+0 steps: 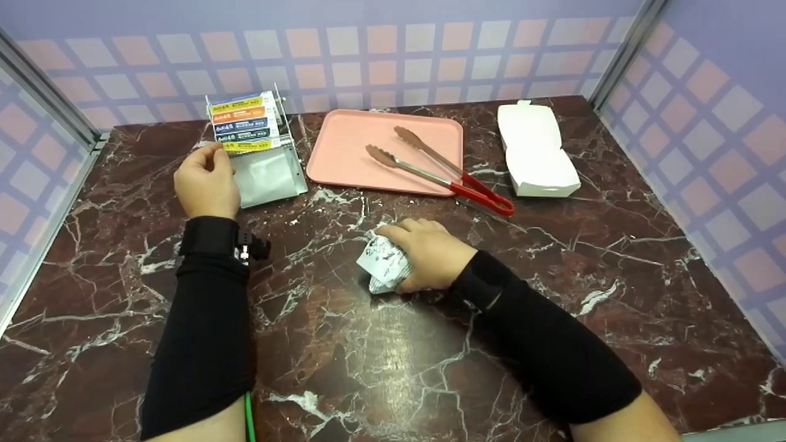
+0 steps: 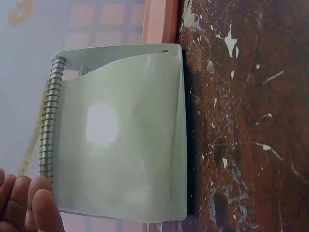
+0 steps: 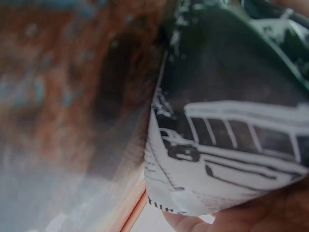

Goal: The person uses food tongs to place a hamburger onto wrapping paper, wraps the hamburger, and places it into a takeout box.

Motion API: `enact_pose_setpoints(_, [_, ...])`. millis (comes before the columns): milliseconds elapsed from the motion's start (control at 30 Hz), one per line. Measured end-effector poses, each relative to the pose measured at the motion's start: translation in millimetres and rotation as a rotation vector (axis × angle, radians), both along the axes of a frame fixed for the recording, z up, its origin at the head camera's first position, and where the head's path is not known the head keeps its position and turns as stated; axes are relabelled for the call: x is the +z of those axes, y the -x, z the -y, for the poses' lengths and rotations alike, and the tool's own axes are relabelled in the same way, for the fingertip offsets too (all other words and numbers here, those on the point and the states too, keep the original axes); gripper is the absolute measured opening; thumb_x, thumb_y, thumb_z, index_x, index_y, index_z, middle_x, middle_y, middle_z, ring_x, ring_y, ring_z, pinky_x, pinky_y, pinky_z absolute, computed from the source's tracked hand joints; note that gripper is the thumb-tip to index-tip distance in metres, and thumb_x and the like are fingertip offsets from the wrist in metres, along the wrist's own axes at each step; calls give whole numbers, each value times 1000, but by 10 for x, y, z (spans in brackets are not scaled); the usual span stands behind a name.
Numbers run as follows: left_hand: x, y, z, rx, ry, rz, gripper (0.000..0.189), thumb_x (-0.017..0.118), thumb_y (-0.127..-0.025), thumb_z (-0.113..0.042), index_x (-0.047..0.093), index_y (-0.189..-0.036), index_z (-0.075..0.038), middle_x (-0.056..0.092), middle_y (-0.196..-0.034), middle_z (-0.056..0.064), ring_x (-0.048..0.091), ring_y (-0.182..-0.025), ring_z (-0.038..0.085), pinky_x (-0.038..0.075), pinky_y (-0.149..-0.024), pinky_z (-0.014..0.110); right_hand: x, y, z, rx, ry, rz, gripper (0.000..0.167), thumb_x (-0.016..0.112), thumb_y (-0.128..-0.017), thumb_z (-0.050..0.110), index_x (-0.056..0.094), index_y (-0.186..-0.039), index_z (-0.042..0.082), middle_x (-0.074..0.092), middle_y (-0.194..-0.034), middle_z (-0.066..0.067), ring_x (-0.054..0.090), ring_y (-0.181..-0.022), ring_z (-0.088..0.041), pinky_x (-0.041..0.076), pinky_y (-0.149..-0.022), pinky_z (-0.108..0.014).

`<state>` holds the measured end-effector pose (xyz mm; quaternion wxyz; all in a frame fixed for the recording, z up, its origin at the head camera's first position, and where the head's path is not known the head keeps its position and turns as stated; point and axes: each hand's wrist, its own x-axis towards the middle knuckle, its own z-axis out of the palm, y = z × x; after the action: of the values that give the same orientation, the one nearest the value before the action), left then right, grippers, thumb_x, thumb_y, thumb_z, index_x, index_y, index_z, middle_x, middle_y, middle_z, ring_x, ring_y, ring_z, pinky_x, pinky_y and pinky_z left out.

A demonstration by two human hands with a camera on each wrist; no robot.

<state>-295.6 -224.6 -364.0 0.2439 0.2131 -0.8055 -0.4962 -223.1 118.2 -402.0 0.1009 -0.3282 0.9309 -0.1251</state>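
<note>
At the back left, a metal label dispenser (image 1: 264, 175) carries rolls of coloured labels in yellow, orange, blue and green. My left hand (image 1: 206, 184) is at its left side, thumb and forefinger pinching the edge of the lowest yellow label (image 1: 252, 146). In the left wrist view, the fingertips (image 2: 43, 205) are close beside the dispenser's spring-wound rod (image 2: 49, 123), where the pale label strip ends. With my right hand (image 1: 433, 255) I grip a package wrapped in printed paper (image 1: 385, 265) on the tabletop. The right wrist view shows a black-and-white drawing on the wrapper (image 3: 231, 130).
A pink tray (image 1: 344, 144) lies at the back middle, with red-handled tongs (image 1: 424, 175) resting across it and over its front right corner. To its right stands an opened white paper box (image 1: 540, 159). Tiled-pattern walls (image 1: 387, 46) enclose the dark marbled table (image 1: 344, 344).
</note>
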Motion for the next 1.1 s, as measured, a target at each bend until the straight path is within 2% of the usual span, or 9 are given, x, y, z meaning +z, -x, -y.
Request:
enact_pose_setpoints(100, [16, -11, -21, 10, 25, -26, 31, 58, -106, -25, 76, -129, -14, 77, -119, 6, 62, -86, -1, 47, -84, 18, 7, 0, 1, 1, -3, -3, 109, 94, -69, 36, 39, -162, 20, 54, -152, -13, 50, -141, -33, 35, -124, -53])
enact_pose_setpoints(233, [43, -28, -54, 16, 42, -58, 30, 58, -107, -26, 77, -127, -16, 78, -119, 4, 61, -94, 2, 45, -83, 18, 9, -3, 2, 3, -1, -10, 108, 94, -69, 36, 40, -161, 19, 55, -151, -13, 50, -141, -34, 35, -124, -53])
enact_pose_setpoints(433, [93, -52, -111, 3, 28, -105, 29, 58, -107, -24, 77, -127, -15, 76, -129, 3, 61, -96, 4, 44, -79, 17, 11, -7, 4, 2, 0, -9, 108, 94, -69, 36, 40, -162, 19, 55, -151, -14, 51, -141, -34, 37, -123, -54])
enact_pose_setpoints(633, [147, -99, -188, -22, 19, -171, 27, 60, -105, -21, 78, -124, -12, 76, -129, 5, 63, -91, 2, 47, -79, 15, 4, -4, 8, -3, -7, -5, 109, 94, -69, 37, 39, -162, 20, 55, -152, -12, 50, -141, -33, 35, -124, -53])
enact_pose_setpoints(767, [182, -184, -291, -89, -31, -190, 25, 62, -105, -18, 77, -124, -10, 77, -123, 8, 64, -84, 4, 51, -72, 16, -1, -5, 8, -4, 1, -5, 108, 94, -69, 37, 40, -161, 20, 56, -149, -12, 51, -139, -33, 35, -125, -54])
enact_pose_setpoints(967, [189, -389, -560, -258, -167, -131, 24, 60, -106, -16, 73, -127, -11, 73, -114, 8, 64, -78, 10, 53, -58, 17, 2, -2, 0, -10, -7, -3, 109, 94, -69, 38, 39, -162, 21, 57, -147, -12, 52, -138, -33, 34, -125, -53])
enact_pose_setpoints(1033, [169, -470, -656, -310, -207, -115, 24, 61, -106, -15, 73, -127, -10, 73, -113, 7, 65, -78, 10, 54, -58, 18, 0, 2, 0, -10, -5, -2, 109, 94, -69, 38, 39, -162, 21, 57, -146, -12, 53, -137, -33, 34, -125, -53])
enact_pose_setpoints(1100, [134, -563, -739, -352, -225, -94, 24, 61, -106, -16, 72, -127, -10, 73, -105, 7, 64, -75, 11, 54, -57, 19, -3, 2, -1, -6, -2, -3, 109, 94, -69, 38, 39, -162, 21, 58, -146, -11, 53, -136, -32, 35, -124, -53])
